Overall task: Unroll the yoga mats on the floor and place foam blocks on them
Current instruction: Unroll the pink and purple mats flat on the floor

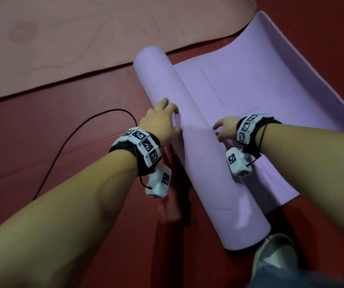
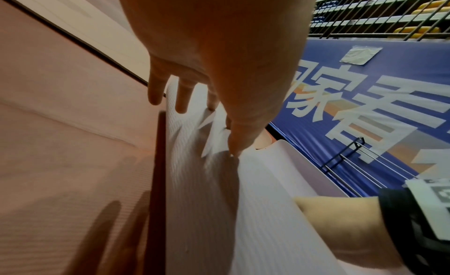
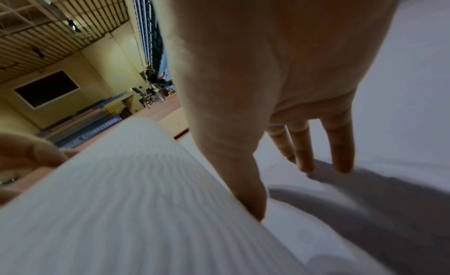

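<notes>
The red floor (image 1: 42,142) has plenty of bare room to the left of the roll, crossed only by a loose black cable (image 1: 67,140) that lies right where the roll would travel. A pink mat (image 1: 84,38) already lies flat farther off, its dark edge running close to the far end of the purple mat (image 1: 260,84), so the two sit side by side without overlapping. The purple mat is half laid out; its far corner curls up off the floor, and the rest is a thick roll (image 1: 198,152). The left hand (image 1: 162,123) rests on the roll, fingers spread and relaxed, probably to push it along. The right hand (image 1: 226,126) has straight fingers down on the flat part beside the roll, gripping nothing, seemingly pinning it. A shoe (image 1: 275,256) stands at the roll's near end. I see no foam blocks.
</notes>
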{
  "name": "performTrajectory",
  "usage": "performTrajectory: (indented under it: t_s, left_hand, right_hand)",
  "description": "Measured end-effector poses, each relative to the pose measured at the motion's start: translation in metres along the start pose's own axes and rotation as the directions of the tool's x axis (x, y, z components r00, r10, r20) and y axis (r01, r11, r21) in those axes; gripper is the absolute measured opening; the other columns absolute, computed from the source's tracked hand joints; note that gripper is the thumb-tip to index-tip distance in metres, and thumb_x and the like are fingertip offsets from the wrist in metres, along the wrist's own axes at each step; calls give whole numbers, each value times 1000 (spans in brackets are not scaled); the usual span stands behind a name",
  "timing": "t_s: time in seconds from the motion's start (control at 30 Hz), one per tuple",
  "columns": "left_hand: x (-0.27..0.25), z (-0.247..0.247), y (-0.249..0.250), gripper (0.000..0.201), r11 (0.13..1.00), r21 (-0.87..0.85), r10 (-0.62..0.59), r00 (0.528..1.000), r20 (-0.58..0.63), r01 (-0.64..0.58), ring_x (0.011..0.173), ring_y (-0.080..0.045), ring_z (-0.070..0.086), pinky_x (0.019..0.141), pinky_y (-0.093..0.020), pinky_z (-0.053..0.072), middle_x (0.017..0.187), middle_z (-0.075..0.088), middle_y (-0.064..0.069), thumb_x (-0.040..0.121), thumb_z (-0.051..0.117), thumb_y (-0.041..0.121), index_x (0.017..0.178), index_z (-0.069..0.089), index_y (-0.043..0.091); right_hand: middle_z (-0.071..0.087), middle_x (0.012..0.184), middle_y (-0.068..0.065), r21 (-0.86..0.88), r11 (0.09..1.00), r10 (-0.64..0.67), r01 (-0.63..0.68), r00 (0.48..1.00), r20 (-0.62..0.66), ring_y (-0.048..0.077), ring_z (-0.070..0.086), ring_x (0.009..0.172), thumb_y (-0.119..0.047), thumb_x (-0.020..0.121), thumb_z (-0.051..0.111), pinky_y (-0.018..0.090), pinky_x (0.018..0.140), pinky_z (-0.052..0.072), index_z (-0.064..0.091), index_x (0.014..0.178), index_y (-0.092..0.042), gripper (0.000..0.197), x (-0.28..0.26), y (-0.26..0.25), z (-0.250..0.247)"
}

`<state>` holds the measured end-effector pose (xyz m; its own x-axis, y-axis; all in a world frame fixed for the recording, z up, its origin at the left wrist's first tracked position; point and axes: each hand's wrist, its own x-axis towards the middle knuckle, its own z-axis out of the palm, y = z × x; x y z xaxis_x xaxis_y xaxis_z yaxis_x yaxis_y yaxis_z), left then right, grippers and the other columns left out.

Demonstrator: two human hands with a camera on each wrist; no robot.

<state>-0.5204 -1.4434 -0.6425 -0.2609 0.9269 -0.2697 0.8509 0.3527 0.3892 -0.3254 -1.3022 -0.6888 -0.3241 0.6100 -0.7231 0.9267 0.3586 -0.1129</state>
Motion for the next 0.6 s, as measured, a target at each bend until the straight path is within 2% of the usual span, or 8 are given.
performTrajectory:
  t_s: [0.1,0.23,0.3,0.37,0.43,0.5,0.57,0.6]
  left_hand:
    - [-12,0,-27,51,997,-54,-45,999,26,47,122,-36,50,98,-45,45,150,37,-2,81,68,46,124,50,26]
    - [-32,3,-50,48,970,-168,-166,984,70,175,104,-31,59,79,-33,43,116,60,-7,83,66,48,121,50,23]
    - [-38,7,-52,51,932,-261,-239,968,78,252,100,-31,62,79,-33,47,110,64,-7,84,65,49,122,48,21]
    - [-45,18,-54,66,822,-449,-315,937,151,349,96,-29,64,81,-37,54,109,63,-5,80,70,55,128,40,22]
    - [-51,26,-51,92,633,-642,-339,900,274,433,96,-26,65,81,-44,58,114,61,-3,68,78,62,135,28,25]
    - [-58,31,-45,111,480,-733,-368,869,331,482,104,-27,64,87,-48,56,124,59,-2,58,86,60,140,20,26]
    - [-59,36,-40,113,391,-786,-397,858,325,479,109,-27,62,93,-49,53,129,57,-3,62,90,48,143,17,19]
    - [-59,39,-38,110,356,-807,-406,856,320,471,110,-26,61,92,-46,53,129,57,-3,65,90,42,143,17,17]
  right_hand:
    - [62,90,4,120,992,-36,33,999,19,23,59,80,-6,88,65,16,53,46,57,134,-13,47,-13,-23,6]
    - [68,80,9,396,918,-39,-16,991,131,27,56,75,9,85,47,39,66,48,76,98,-22,43,-16,-35,25]
    - [66,88,14,459,888,-68,-32,978,200,29,54,76,6,85,52,38,67,45,76,88,-25,39,-19,-39,24]
    - [68,89,15,541,840,-114,-39,963,246,28,59,69,4,88,56,32,61,47,72,98,-24,34,-25,-43,21]
    - [62,81,12,680,725,-166,-108,931,325,22,54,59,0,94,52,24,53,46,66,107,-18,27,-32,-42,26]
    - [49,80,7,769,598,-206,-225,884,419,18,43,57,-21,93,60,22,50,43,62,105,-14,15,-39,-37,42]
    - [52,85,7,797,523,-181,-302,875,450,20,45,64,-42,83,69,28,56,44,62,109,-13,39,-45,-35,57]
    - [55,85,6,827,483,-177,-287,894,413,21,48,64,-45,86,65,29,56,46,63,111,-15,38,-47,-36,61]
